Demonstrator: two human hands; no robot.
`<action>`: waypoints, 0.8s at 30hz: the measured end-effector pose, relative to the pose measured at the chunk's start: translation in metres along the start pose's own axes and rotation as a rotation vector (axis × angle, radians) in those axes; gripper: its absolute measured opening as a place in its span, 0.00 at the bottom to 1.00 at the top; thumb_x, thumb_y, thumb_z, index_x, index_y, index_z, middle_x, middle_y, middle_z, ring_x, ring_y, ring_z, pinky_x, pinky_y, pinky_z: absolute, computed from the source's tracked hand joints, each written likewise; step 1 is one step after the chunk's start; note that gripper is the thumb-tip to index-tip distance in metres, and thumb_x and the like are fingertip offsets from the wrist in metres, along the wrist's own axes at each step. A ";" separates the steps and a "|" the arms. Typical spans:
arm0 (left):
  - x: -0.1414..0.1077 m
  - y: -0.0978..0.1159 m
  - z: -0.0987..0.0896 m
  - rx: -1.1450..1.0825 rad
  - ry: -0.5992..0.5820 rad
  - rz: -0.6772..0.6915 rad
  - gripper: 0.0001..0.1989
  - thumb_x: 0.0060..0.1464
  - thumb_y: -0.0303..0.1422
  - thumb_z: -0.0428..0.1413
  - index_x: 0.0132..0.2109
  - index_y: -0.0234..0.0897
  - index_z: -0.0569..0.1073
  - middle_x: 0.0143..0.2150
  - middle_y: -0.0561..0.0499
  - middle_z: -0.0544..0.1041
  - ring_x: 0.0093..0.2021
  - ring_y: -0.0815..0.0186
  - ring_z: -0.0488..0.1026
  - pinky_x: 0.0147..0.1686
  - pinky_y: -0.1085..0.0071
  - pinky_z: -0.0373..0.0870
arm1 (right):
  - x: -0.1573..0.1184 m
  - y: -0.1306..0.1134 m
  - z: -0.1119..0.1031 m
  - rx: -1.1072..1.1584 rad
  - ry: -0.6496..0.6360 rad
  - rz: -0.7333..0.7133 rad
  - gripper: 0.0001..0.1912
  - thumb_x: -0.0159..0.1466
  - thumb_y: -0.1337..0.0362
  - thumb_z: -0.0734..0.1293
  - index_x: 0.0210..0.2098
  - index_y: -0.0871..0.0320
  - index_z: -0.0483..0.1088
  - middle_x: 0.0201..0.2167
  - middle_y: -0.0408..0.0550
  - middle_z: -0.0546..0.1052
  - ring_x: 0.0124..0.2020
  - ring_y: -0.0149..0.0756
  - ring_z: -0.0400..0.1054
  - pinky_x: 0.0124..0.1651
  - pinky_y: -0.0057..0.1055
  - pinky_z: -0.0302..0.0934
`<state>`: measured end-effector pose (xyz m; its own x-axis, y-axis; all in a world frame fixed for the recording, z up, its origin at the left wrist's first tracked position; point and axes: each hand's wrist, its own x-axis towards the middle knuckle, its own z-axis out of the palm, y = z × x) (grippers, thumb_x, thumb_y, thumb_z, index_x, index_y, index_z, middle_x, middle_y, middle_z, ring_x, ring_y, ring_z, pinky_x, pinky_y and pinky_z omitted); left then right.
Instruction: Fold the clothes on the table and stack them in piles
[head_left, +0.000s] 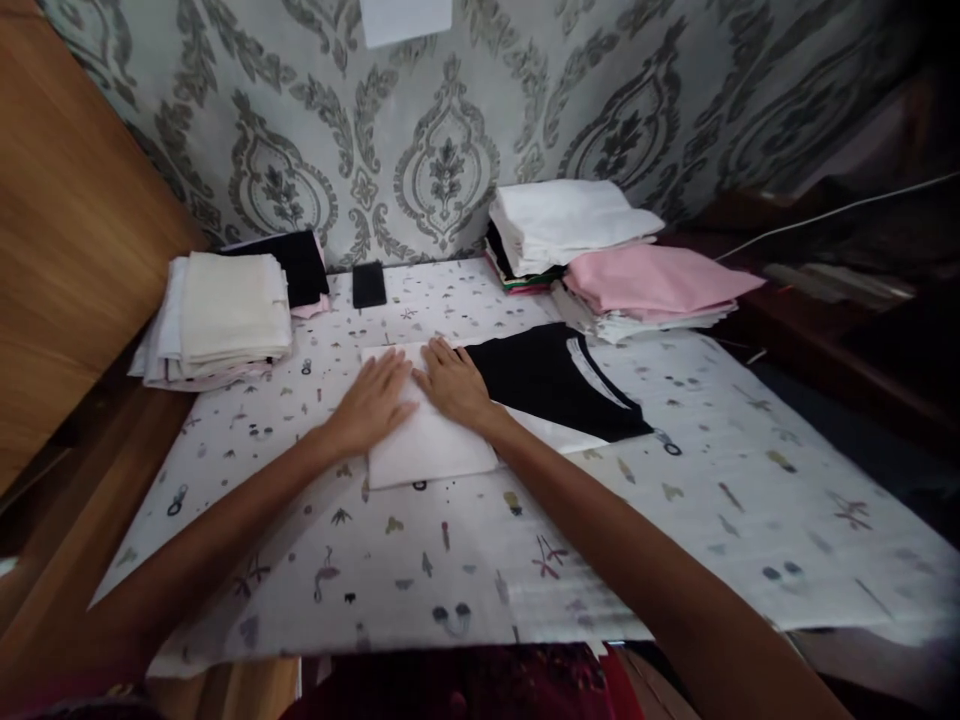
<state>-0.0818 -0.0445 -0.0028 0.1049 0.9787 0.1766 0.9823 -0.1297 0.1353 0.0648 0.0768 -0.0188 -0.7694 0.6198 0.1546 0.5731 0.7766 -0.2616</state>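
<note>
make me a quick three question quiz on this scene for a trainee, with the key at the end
1. True or false: the left hand and the right hand both rest on the black-and-white garment.
2. What colour is the cloth on top of the nearer pile at the picture's right? a) black b) pink c) green
3. Fill in: the folded cream cloth lies to the ___ of both hands.

Key: 1 true; 2 b; 3 left
</note>
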 end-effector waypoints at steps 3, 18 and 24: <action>-0.036 0.033 0.007 0.010 -0.150 0.063 0.36 0.65 0.52 0.37 0.70 0.32 0.48 0.73 0.36 0.49 0.74 0.55 0.40 0.70 0.53 0.39 | 0.000 0.000 0.001 0.001 0.007 -0.002 0.28 0.72 0.58 0.52 0.66 0.68 0.58 0.69 0.62 0.58 0.71 0.46 0.47 0.70 0.47 0.41; -0.091 0.048 -0.006 -0.767 0.260 -0.490 0.26 0.63 0.43 0.51 0.65 0.42 0.58 0.69 0.40 0.59 0.70 0.53 0.55 0.65 0.52 0.60 | -0.011 0.001 -0.013 0.183 0.038 0.048 0.24 0.72 0.61 0.53 0.62 0.64 0.65 0.66 0.61 0.63 0.70 0.44 0.50 0.69 0.48 0.44; -0.046 0.023 -0.030 -1.354 0.216 -0.984 0.23 0.47 0.37 0.66 0.49 0.37 0.70 0.42 0.43 0.78 0.39 0.61 0.78 0.25 0.73 0.73 | -0.034 -0.006 -0.012 0.515 0.201 -0.038 0.25 0.71 0.61 0.53 0.61 0.66 0.66 0.66 0.63 0.63 0.70 0.44 0.51 0.69 0.45 0.46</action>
<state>-0.0685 -0.0974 0.0218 -0.5572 0.7421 -0.3726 -0.1844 0.3268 0.9269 0.0910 0.0523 -0.0115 -0.6889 0.6407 0.3390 0.2948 0.6749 -0.6764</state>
